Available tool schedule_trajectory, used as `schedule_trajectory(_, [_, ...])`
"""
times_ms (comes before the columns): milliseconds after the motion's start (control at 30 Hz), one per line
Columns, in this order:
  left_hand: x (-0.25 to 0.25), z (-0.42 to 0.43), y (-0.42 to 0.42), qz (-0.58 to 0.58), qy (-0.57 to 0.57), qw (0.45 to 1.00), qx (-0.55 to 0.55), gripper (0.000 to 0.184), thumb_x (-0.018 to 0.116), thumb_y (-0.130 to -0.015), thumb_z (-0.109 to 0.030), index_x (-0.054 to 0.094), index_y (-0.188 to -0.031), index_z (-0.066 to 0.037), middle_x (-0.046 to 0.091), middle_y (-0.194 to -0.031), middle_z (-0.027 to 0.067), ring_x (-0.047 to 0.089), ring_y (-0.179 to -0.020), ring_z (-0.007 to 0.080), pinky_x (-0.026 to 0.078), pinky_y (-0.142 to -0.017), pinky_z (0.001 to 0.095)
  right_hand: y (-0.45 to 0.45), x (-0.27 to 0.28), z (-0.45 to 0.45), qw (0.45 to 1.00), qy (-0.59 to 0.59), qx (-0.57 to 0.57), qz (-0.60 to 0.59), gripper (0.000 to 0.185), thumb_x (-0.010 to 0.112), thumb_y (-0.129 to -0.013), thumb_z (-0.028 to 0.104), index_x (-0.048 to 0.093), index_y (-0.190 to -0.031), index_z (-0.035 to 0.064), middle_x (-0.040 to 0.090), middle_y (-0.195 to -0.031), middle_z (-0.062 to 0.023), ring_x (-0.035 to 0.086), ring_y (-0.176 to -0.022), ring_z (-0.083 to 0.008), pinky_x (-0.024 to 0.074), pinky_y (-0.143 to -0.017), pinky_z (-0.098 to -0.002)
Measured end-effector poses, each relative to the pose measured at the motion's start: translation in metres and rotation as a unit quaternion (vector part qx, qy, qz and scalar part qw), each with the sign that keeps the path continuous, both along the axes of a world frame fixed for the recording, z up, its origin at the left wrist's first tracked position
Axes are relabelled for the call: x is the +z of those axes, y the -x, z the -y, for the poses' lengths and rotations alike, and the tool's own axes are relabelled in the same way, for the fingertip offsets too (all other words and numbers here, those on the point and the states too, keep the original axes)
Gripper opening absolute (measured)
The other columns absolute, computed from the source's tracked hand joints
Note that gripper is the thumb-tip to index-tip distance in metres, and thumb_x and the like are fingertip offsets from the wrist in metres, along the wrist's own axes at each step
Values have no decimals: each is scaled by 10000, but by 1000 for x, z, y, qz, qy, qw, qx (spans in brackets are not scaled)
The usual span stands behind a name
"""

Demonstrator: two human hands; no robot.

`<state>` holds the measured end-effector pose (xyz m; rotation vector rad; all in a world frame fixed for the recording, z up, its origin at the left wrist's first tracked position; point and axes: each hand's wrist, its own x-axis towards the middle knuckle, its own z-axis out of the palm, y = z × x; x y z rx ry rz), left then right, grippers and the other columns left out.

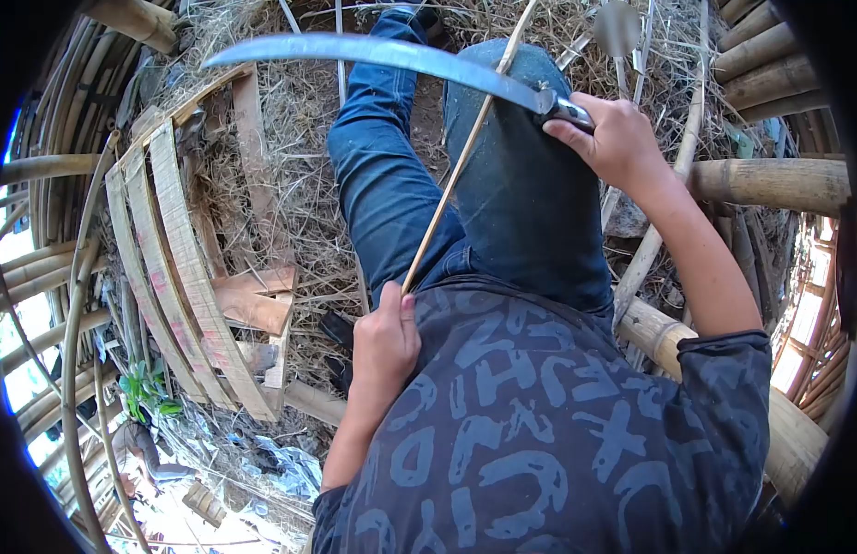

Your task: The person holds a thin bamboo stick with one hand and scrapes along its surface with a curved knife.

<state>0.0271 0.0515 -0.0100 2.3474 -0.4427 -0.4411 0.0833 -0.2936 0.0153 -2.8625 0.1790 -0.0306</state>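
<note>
A long curved blade (382, 54) points to the left, and my right hand (616, 138) is closed round its dark handle at the upper right. Across my jeans runs a thin bamboo strip (451, 185), slanting from the top of the view down to my waist. My left hand (388, 334) pinches the strip's lower end in front of the dark lettered shirt. Near my raised knee the blade lies across the strip; whether the edge touches it I cannot tell.
Flat split bamboo slats (184, 277) lie at the left, beside a broken wood piece (255, 300). Thick bamboo poles (770, 185) stand at the right. Dry straw (308, 166) covers the ground. Part of another person shows at the lower left.
</note>
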Motion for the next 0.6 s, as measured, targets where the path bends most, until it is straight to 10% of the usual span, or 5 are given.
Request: schedule_trajectory(600, [-1, 18, -24, 15, -23, 999, -19, 134, 474, -979, -120, 456, -889, -22, 529, -548, 218, 570, -521, 425, 419, -443, 507, -1, 15, 7, 996, 38, 64, 46, 528, 626, -825, 603, 602, -738, 83, 615, -588, -131, 650, -586, -336, 513, -548, -427])
